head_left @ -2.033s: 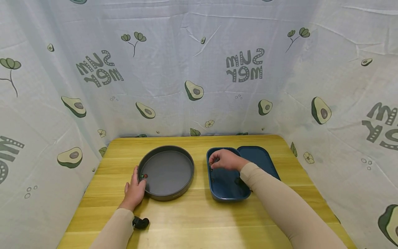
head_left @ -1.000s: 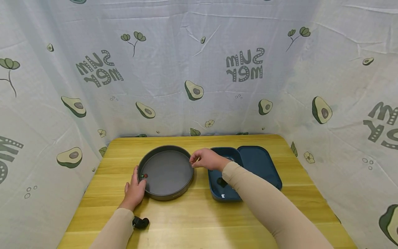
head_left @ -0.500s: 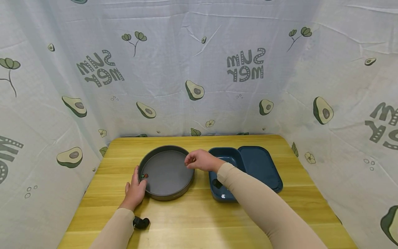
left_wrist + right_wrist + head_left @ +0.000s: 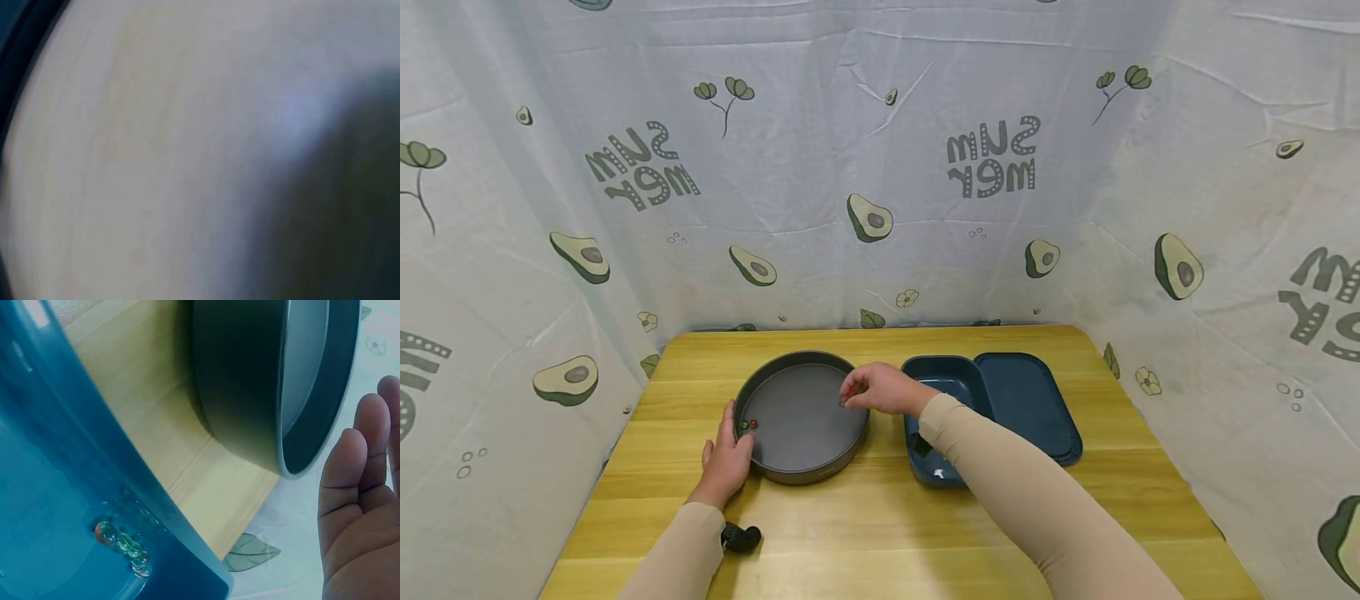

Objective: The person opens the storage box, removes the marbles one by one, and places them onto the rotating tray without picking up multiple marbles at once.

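Note:
My left hand (image 4: 727, 460) holds the left side of a round grey cake pan (image 4: 801, 408), fingers along its outer wall and thumb over the rim. Inside, close to that thumb, lie a green marble (image 4: 744, 425) and a red marble (image 4: 753, 424). Over the pan's right rim my right hand (image 4: 883, 388) pinches a tiny marble (image 4: 842, 403) at its fingertips, mostly hidden by them. Several glass marbles (image 4: 128, 545) sit along one wall inside the blue box (image 4: 942, 473). The left wrist view is mostly blurred table.
A flat blue lid (image 4: 1028, 404) lies to the right of the box, against its side. All stand on a yellow wooden table (image 4: 835, 542). A printed curtain (image 4: 805, 167) hangs behind and at both sides. A black wrist device (image 4: 741, 537) shows under the left sleeve.
My right hand has come left out of the blue box to over the pan's right rim, lately drifting slightly further left. My left hand and the pan have stayed put.

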Demonstrator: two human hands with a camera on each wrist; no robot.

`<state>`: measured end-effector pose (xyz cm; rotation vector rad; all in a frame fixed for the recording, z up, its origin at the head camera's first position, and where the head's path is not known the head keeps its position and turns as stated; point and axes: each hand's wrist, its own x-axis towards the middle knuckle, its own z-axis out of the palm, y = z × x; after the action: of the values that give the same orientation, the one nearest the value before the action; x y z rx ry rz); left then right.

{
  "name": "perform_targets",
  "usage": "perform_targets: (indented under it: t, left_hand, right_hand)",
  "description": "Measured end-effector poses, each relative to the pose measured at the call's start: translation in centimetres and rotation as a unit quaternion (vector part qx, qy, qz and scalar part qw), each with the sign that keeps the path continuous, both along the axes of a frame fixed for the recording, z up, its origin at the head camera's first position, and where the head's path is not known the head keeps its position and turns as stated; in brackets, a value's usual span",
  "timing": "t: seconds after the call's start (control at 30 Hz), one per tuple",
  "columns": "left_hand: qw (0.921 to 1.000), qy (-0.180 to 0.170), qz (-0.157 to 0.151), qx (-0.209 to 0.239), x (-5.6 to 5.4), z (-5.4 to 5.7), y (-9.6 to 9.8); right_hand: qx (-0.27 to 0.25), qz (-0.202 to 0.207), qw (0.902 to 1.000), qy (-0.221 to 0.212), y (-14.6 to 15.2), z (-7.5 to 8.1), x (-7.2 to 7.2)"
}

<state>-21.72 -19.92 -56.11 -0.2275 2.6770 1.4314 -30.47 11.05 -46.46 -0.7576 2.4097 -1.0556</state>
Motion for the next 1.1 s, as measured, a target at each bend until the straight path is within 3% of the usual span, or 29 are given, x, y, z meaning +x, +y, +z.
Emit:
perform_targets:
  t: [0.33,0.57,0.87,1.1]
  left_hand:
    - [1.0000,0.001,-0.001,0.002,0.1,0.0,0.1]
    - [1.0000,0.000,0.000,0.003,0.0,-0.4,0.1]
    - [1.0000,0.006,-0.002,0.001,-0.1,-0.4,0.1]
    - [1.0000,0.005,-0.001,-0.002,-0.1,-0.5,-0.1]
  right_hand:
    - [0.017,-0.004,0.9997,0.015,1.0,0.2,-0.1]
    - [0.041,-0.012,0.9990,0.011,3.4,0.5,0.1]
    - [0.110,0.018,0.9937,0.008,8.0,-0.2,-0.4]
    - [0.197,0.036,0.9796,-0.018,9.9,-0.9,0.1]
